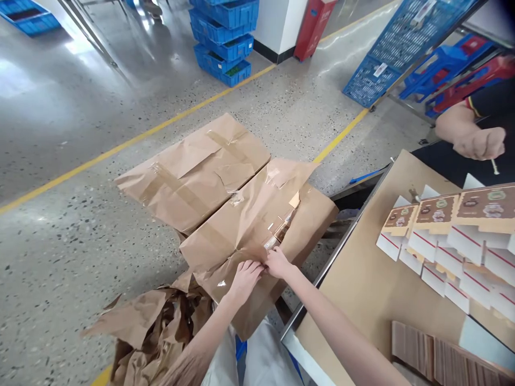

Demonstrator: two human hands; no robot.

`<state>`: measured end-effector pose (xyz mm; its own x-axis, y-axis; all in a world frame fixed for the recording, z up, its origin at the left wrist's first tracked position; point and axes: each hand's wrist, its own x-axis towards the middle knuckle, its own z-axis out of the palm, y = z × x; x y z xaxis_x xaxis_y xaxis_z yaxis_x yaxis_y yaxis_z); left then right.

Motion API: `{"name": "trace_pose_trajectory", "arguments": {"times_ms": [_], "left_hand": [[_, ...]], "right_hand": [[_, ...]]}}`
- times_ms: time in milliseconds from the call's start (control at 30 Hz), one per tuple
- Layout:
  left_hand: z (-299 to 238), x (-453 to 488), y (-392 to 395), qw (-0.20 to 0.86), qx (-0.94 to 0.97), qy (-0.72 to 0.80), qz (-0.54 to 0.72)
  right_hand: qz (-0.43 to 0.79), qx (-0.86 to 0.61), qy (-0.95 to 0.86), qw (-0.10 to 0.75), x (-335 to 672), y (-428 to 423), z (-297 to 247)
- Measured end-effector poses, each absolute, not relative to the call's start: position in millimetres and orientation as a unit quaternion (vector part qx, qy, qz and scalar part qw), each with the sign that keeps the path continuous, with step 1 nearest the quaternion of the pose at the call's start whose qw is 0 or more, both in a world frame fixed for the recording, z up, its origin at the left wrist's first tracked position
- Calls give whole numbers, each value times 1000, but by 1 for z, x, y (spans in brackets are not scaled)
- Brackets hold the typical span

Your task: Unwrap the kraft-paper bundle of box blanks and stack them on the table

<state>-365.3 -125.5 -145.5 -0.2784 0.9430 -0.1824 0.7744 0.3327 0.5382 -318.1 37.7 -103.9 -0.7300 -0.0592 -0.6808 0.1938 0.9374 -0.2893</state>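
A package wrapped in brown kraft paper [217, 236] lies in front of me, its wrapping torn near the middle. Through the tear, part of the printed contents [284, 228] shows, along with shiny clear tape. My left hand [246, 280] is closed on the loose paper at the near edge of the tear. Right beside it, my right hand [277, 262] also pinches the paper, its fingers curled and partly hidden. Behind this package lies a second wrapped package [193, 169], taped over in two places.
Crumpled brown paper [148, 332] is heaped at lower left. On the right, a table [354, 289] bears printed cartons [436, 214] and stacked card pieces [450, 354]. A co-worker's hand [478, 140] holds a small pale stick beyond it. Blue crates [225, 40] stand behind.
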Motion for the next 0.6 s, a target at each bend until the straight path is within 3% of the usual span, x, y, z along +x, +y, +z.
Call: {"name": "trace_pose_trajectory", "arguments": {"times_ms": [233,600], "left_hand": [[-150,-385,-107,269,607,743,83],[-153,-405,-95,293,667,682,59]], "right_hand": [[-183,44,883,430,-324,39,-97],[-211,60,886,409,-321,41,-107]]}}
